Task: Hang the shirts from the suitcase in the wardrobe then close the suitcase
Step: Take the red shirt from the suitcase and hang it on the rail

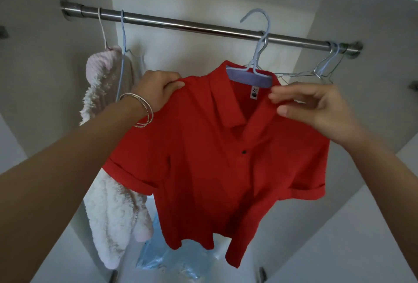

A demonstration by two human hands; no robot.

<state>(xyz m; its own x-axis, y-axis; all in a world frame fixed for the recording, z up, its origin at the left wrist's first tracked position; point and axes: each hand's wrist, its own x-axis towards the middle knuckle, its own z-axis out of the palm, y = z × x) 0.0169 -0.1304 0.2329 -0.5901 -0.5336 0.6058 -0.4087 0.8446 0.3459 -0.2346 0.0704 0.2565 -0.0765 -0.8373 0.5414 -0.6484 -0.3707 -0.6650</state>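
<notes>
A red polo shirt (214,158) is draped on a pale blue hanger (255,74). The hanger's hook is raised in front of the steel wardrobe rail (192,26) and does not sit on it. My left hand (156,89) grips the shirt's left shoulder. My right hand (312,106) pinches the right side of the collar between thumb and fingertips. The suitcase is out of view.
A fluffy white-pink garment (113,169) hangs at the rail's left end beside a beige one (133,68). Several empty wire hangers (323,68) bunch at the right end. A blue plastic bag (167,258) lies on the wardrobe floor. White side walls enclose the space.
</notes>
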